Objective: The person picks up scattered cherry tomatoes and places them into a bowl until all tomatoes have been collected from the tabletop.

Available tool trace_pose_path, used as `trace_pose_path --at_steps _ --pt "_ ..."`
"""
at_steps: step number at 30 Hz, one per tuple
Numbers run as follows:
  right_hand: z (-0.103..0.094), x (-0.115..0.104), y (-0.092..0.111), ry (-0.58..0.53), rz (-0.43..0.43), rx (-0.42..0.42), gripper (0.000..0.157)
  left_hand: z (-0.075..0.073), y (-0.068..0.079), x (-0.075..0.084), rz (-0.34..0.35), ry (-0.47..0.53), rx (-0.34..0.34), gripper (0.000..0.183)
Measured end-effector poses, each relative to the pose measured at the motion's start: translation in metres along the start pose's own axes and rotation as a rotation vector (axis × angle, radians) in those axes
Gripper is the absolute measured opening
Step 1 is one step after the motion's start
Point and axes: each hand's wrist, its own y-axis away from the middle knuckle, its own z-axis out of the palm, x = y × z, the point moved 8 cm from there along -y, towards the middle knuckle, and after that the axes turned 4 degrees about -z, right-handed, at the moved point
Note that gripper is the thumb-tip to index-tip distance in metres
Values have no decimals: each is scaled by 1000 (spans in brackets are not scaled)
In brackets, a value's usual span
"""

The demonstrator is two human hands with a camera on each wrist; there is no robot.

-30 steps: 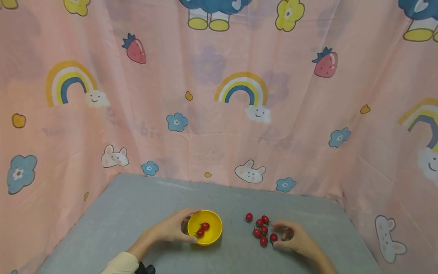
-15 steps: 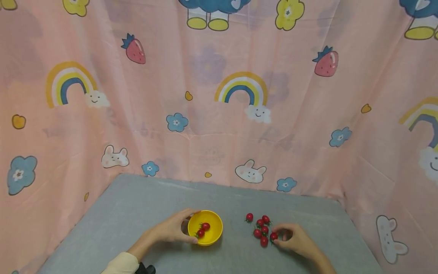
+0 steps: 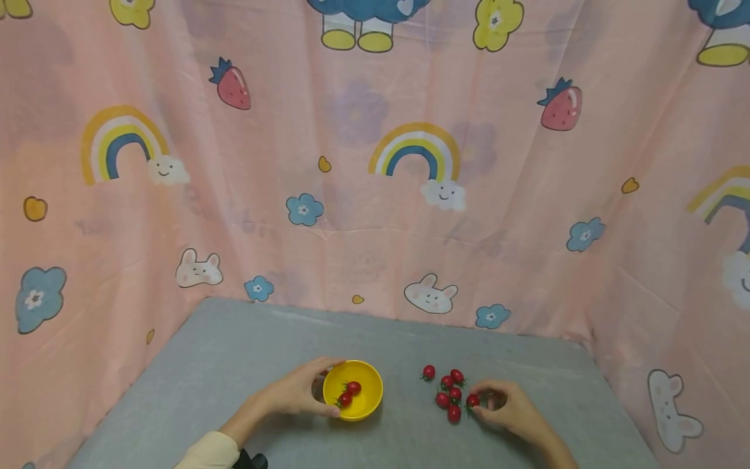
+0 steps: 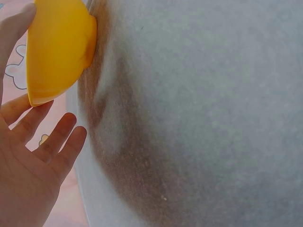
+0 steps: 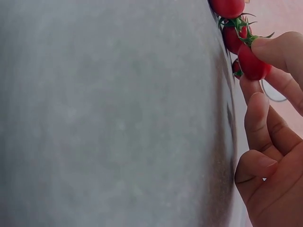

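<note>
In the head view, my left hand [image 3: 295, 392] holds a small yellow bowl [image 3: 372, 394] by its left side, thumb at the near rim and fingers at the far rim. Two cherry tomatoes [image 3: 353, 387] with green stems lie inside. The left wrist view catches the bowl [image 4: 59, 45] from the side, two fingers under its edge. My right hand [image 3: 511, 409] pinches a cherry tomato [image 5: 253, 62] between thumb and fingers, its green stem beside the thumb tip. Just left of it, several more cherry tomatoes [image 3: 442, 400] sit in a loose cluster.
A grey tabletop [image 3: 258, 345] carries everything. Behind it and at both sides hangs a pink printed curtain [image 3: 328, 254]. One tomato [image 3: 429, 372] lies a little apart at the cluster's far left. A dark object [image 3: 249, 461] shows by the left sleeve.
The right thumb and fingers have closed on the rightmost tomato, which has shifted slightly up in the head view. The left hand and bowl stay in place.
</note>
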Motion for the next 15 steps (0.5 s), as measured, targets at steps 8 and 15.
trace_pose_path --at_steps 8,15 --pt "-1 0 0 0 12 18 23 0 1 -1 4 5 -3 81" --pt "-5 2 -3 -31 32 53 23 0 0 -1 3 -3 3 81"
